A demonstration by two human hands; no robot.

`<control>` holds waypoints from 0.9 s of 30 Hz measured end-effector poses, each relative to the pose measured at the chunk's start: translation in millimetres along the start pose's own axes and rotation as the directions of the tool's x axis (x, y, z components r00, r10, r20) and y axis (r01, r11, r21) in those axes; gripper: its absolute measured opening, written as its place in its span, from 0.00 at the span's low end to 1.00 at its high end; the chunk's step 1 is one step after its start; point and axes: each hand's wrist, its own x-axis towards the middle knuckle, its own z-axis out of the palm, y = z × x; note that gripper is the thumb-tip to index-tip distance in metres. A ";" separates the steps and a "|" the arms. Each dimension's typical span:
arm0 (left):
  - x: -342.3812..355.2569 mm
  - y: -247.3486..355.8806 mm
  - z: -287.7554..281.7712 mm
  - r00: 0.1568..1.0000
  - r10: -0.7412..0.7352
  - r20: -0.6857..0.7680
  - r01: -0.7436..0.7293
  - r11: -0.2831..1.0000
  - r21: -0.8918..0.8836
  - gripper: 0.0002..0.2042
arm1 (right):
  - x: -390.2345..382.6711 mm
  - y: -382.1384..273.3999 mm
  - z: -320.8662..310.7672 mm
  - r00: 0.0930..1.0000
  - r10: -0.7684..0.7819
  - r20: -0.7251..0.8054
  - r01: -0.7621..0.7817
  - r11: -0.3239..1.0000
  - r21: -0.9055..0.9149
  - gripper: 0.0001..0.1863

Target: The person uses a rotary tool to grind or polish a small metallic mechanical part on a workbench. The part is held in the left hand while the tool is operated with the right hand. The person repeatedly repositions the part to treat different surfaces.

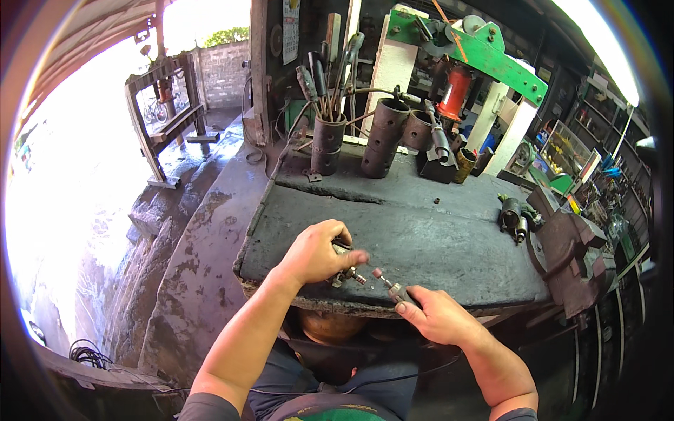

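Observation:
My left hand (pixel 324 254) is closed round a small metal part with a barbed fitting (pixel 347 276) poking out at its right, low over the near left of the dark worktop (pixel 428 228). Just to the right, my right hand (pixel 431 316) grips a slim rotary grinder (pixel 397 292), tipped with a small pinkish stone (pixel 377 274) angled toward the metal part without visibly touching it. A cord (pixel 428 372) runs below my right hand.
Pipe holders with tools (pixel 326 147), a green press frame (pixel 491 49) with a red jack (pixel 454 95) stand at the back. Right are a bench vise (pixel 565 259) and metal parts (pixel 511 214). Left, outside, stands another press frame (pixel 144 119).

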 end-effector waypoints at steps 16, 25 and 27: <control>-4.6 16.1 3.3 0.978 -0.208 -0.020 0.206 0.976 -0.069 0.18 | 13.3 -37.0 3.4 0.991 0.115 0.063 -0.093 0.955 -0.282 0.31; -4.8 14.0 5.7 0.978 -0.205 -0.031 0.201 0.975 -0.097 0.18 | 11.7 -39.0 4.2 0.991 0.116 0.073 -0.090 0.951 -0.296 0.32; -4.7 13.6 5.8 0.978 -0.204 -0.033 0.201 0.975 -0.090 0.18 | 11.0 -39.0 5.9 0.985 0.125 0.117 -0.089 0.957 -0.276 0.32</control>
